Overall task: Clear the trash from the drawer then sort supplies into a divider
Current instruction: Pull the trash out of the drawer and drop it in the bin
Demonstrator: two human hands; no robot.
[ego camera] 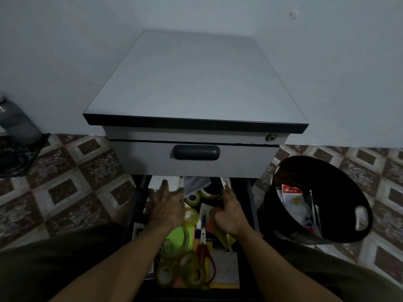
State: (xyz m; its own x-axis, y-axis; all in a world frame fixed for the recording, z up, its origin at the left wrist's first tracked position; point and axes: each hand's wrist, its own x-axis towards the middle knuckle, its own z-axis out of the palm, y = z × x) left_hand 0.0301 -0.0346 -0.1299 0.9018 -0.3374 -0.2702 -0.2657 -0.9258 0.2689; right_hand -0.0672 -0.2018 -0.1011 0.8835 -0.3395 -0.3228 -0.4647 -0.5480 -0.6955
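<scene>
Left hand (169,207): fingers (164,185) stretched out flat, nothing gripped, tips on or just over a white sheet (157,182) at the back of the open drawer (139,192). Right hand (229,214): index finger straight, pointing at a small white scrap (225,181) just ahead of it; the other fingers are curled in, and too dark to tell if they pinch anything. Between the two sets of fingertips there's a crumpled grey sheet (196,184), tucked under the closed upper drawer (196,158). Just behind the fingertips, between the hands, are tape rolls (193,199). Further back toward the wrists: scissors (203,236), a green pad (177,235), more tape, and a white pad (225,267), all loose and overlapping. Well off to the right of the right hand stands a black bin (342,192), with cartons (291,196) already inside. My read: the trash phase is partly done. Some rubbish is binned, while the paper bits at the fingertips look like the remaining rubbish, not yet lifted. The sorting phase isn't started; the supplies sit jumbled in the drawer. No divider anywhere in view, so it has to be brought in first. Most of the job is left.
</scene>
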